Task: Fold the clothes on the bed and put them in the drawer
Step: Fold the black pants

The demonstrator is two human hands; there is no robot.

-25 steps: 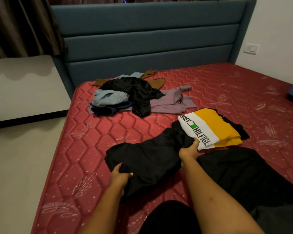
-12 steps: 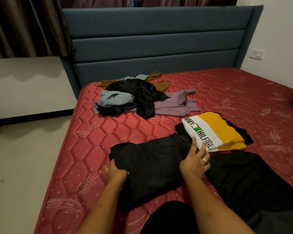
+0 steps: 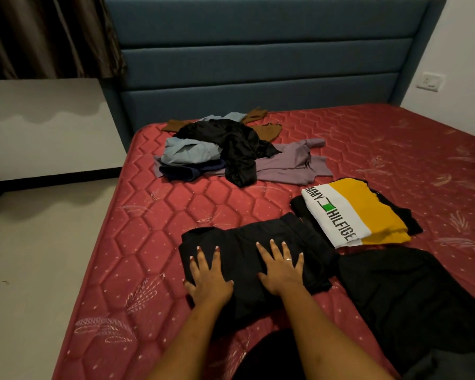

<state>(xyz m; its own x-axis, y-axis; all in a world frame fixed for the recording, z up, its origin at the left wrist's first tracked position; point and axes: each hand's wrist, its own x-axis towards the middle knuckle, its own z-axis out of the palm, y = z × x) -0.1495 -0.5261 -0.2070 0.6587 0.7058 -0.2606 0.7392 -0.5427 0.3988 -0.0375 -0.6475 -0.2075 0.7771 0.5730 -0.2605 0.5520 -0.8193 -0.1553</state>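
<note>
— What's changed on the red mattress [image 3: 159, 220]?
— The black garment [image 3: 244, 237] lies flatter, at the near edge. The left hand [image 3: 209, 278] and right hand [image 3: 282, 271], gripping before, now press it, fingers spread, apart.
— Unclear?
— Its type; black-on-black folds blur.

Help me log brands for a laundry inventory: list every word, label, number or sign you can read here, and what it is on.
"MMY" then "HILFIGE": black capitals on the white band of the folded yellow and white shirt, a small green square between them; the lettering runs off the folded edges.
Any marking on the wall socket is too small to read.
No text shows on the pile of unfolded clothes or the black garment.
</note>
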